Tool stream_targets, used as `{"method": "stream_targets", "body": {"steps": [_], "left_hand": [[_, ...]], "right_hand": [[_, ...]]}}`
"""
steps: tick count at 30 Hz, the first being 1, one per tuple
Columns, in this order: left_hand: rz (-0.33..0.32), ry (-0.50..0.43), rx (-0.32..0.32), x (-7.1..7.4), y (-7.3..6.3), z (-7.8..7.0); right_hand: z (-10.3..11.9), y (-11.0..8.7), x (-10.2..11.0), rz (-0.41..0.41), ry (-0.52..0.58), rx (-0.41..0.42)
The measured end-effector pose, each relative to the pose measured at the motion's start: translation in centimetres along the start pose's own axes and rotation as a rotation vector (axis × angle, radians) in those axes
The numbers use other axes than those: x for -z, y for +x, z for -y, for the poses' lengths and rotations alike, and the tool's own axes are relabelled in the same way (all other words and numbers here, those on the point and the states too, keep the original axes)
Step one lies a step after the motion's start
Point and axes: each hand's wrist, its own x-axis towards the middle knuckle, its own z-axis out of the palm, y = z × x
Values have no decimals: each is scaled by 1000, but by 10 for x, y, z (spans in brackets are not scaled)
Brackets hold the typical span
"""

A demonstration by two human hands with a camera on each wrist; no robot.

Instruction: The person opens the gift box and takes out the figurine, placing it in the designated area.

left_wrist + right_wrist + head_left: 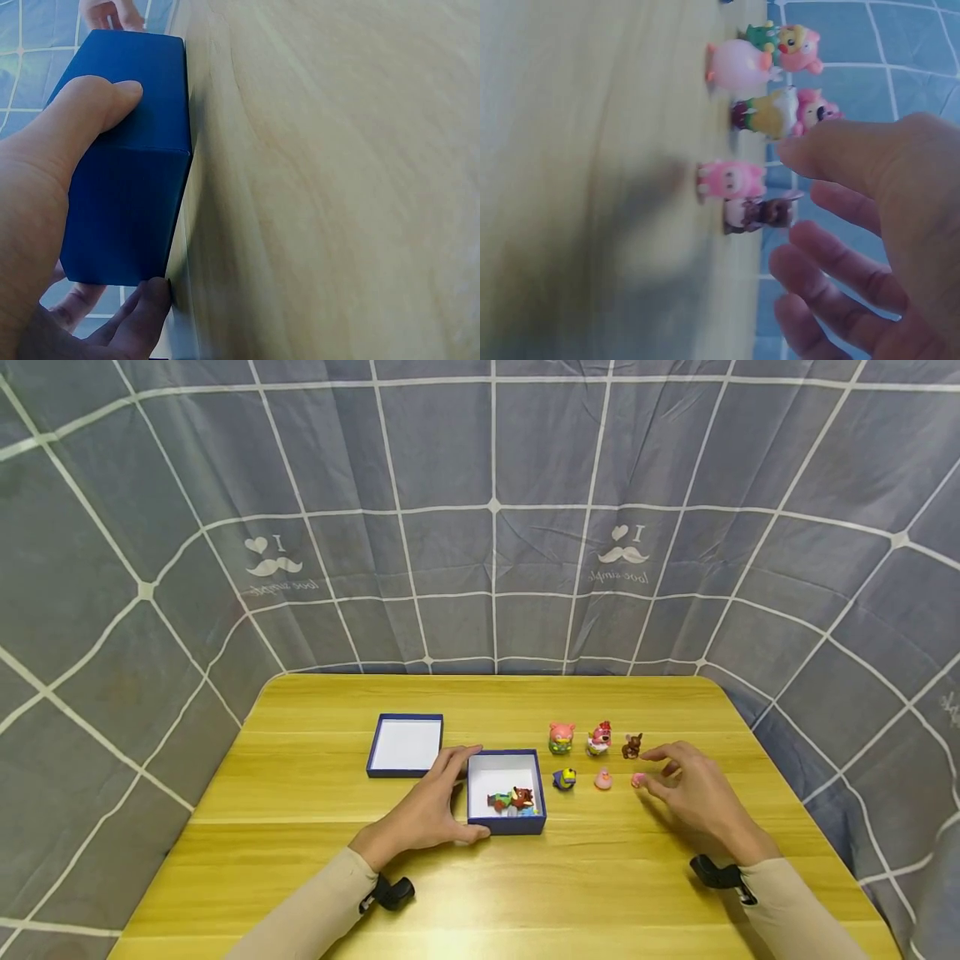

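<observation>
My left hand (423, 810) grips an open-topped blue box (506, 824), thumb on its near side and fingers at the far side; the left wrist view shows the thumb flat against the box's blue wall (139, 120). Inside lie a red-brown and green figurine (517, 798) and something light blue, partly hidden by the front wall. My right hand (697, 789) hovers beside a small pink pig figurine (733, 180), its fingers spread and loosely bent. In the right wrist view there is a gap between fingertips and pig. A brown figurine (632, 746) stands just behind the pig.
A shallow blue lid (406, 746) with a white inside lies left of the box. Between box and right hand stand a pink and green figurine (561, 737), a pink bear (599, 738), a blue and yellow figurine (564, 778) and a pink duck (603, 779). Behind hangs a grey checked curtain (450, 452).
</observation>
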Motion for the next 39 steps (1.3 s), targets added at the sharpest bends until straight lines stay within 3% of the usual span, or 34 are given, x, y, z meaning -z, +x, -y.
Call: {"method": "stream_targets", "body": {"steps": [4,9,12,15,23,31,39], "left_hand": [[0,1,-7,0,0,-1],[8,2,4,-2,1,-2],[14,7,12,-2,3,-4],[19,2,14,-3,6,-6],[14,-7,29,0,6,-6],[20,-13,27,2,2,-4],[16,-38,20,2,-2,-1]], "right_hand": [[11,-1,8,-96,-36,56],[31,1,12,-214,-71,229],[45,4,12,-236,-74,321],[62,10,12,-209,-69,377],[109,38,-5,-3,-85,537],[149,66,-27,311,-124,587],[173,89,-42,587,-159,614]]}}
